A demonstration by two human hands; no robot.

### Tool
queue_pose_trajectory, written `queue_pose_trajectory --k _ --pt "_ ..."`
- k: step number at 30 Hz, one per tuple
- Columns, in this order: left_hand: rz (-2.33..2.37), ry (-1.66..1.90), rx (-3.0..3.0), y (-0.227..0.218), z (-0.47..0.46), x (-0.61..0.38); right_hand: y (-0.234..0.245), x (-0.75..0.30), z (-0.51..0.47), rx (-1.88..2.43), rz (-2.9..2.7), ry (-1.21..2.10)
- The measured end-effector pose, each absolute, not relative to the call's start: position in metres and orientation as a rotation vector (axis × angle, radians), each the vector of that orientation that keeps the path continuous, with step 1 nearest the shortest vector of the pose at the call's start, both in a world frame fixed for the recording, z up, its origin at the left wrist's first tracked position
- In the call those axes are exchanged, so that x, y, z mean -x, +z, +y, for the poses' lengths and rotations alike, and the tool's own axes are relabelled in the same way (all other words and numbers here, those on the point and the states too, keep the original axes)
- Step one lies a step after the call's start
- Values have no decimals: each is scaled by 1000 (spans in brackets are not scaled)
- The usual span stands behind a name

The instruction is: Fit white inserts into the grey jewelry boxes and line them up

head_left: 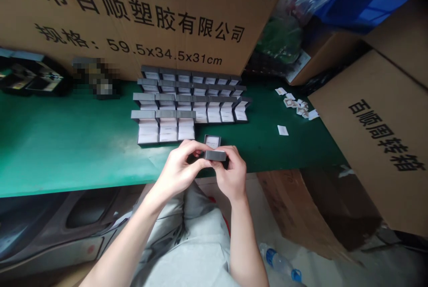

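Both my left hand [185, 162] and my right hand [230, 169] grip a small dark jewelry box [215, 156] at the table's front edge. Its lid [212, 140] stands open on the far side, with a white lining showing inside. The fingers of each hand close on the box's sides, and the thumbs press at its near side. Just beyond my hands, several open dark boxes [166, 129] with white inserts stand in rows on the green table [83, 144].
White cards and small inserts [297, 105] lie scattered at the right. A large cardboard carton [133, 19] backs the table, and another carton [377, 140] borders its right side. Larger dark cases [33, 73] sit at the far left. A plastic bottle [279, 260] lies on the floor.
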State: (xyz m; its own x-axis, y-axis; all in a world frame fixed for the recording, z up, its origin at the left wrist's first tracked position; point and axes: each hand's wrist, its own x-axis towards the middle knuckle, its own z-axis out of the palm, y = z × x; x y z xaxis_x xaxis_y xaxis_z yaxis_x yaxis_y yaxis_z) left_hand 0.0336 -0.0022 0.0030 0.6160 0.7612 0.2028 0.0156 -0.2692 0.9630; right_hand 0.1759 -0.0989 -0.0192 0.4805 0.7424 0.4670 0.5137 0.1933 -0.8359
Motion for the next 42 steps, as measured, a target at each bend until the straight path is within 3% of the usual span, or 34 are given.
queue_pose_trajectory --k 16,42 --pt "608 816 -1539 -2 0 -33 -19 -177 -100 1215 -1074 370" --pt "547 802 -1630 1 2 -32 -19 -176 -99 1321 -1067 356"
